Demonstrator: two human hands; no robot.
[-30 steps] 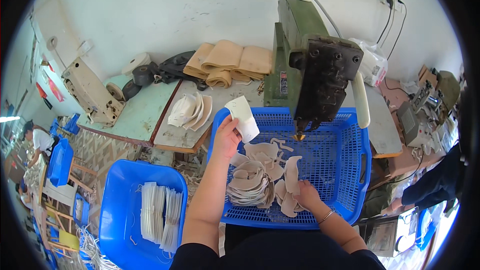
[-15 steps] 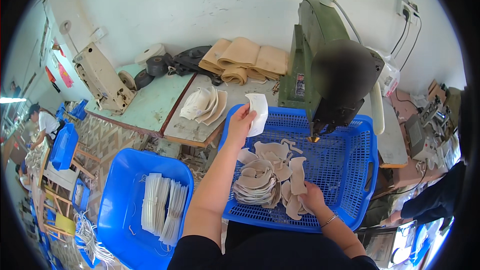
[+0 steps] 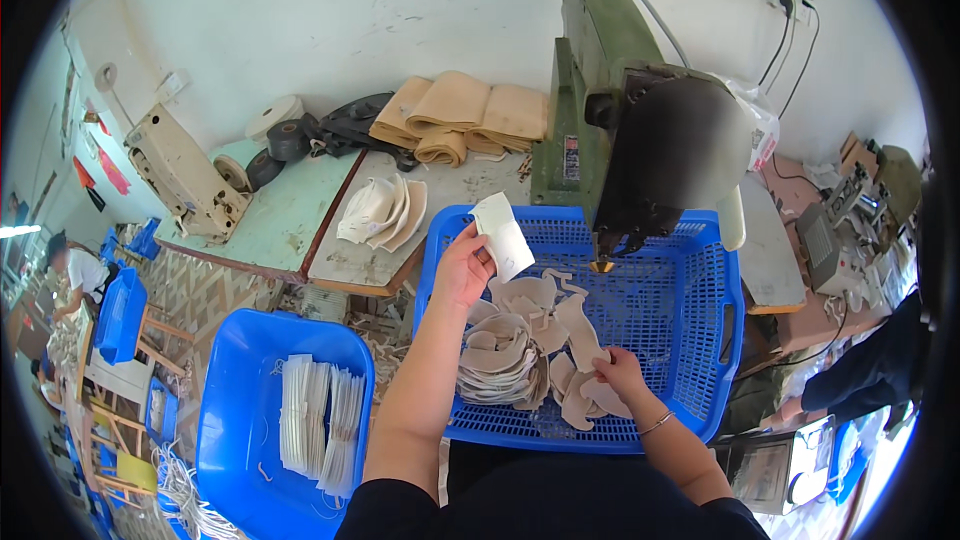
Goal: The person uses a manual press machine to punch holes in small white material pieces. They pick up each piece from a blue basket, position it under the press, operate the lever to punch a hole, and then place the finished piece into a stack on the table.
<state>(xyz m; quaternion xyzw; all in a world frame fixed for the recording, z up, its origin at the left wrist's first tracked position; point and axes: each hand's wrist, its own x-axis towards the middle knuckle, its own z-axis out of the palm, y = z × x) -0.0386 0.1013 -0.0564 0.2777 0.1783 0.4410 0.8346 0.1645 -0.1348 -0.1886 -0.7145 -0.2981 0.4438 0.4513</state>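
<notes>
My left hand (image 3: 466,268) is raised over the far left of the blue perforated basket (image 3: 728,380), its fingers closed on a white curved cut piece (image 3: 504,238). Down inside the basket, my right hand (image 3: 620,377) pinches the lower end of a wavy beige cut piece (image 3: 577,330). Beside it lie loose beige pieces (image 3: 585,402) of similar shape. A thick stack of pale cut pieces (image 3: 497,365) fills the basket's near left part. Above the basket hangs the brass-coloured tip (image 3: 601,266) of a green machine (image 3: 625,35), apart from both hands.
A blue tub (image 3: 225,420) holding white strip bundles (image 3: 308,410) stands left. Behind are a worktable (image 3: 470,185) with shaped pale pieces (image 3: 383,210), folded tan material (image 3: 450,110) and black rolls (image 3: 288,140). Another person's dark-clothed arm (image 3: 870,355) shows at right; someone works far left.
The white piece in my left hand has turned and tilted. My right hand has lifted the beige piece's lower end slightly, and the piece now leans left. The whole view has shifted a little.
</notes>
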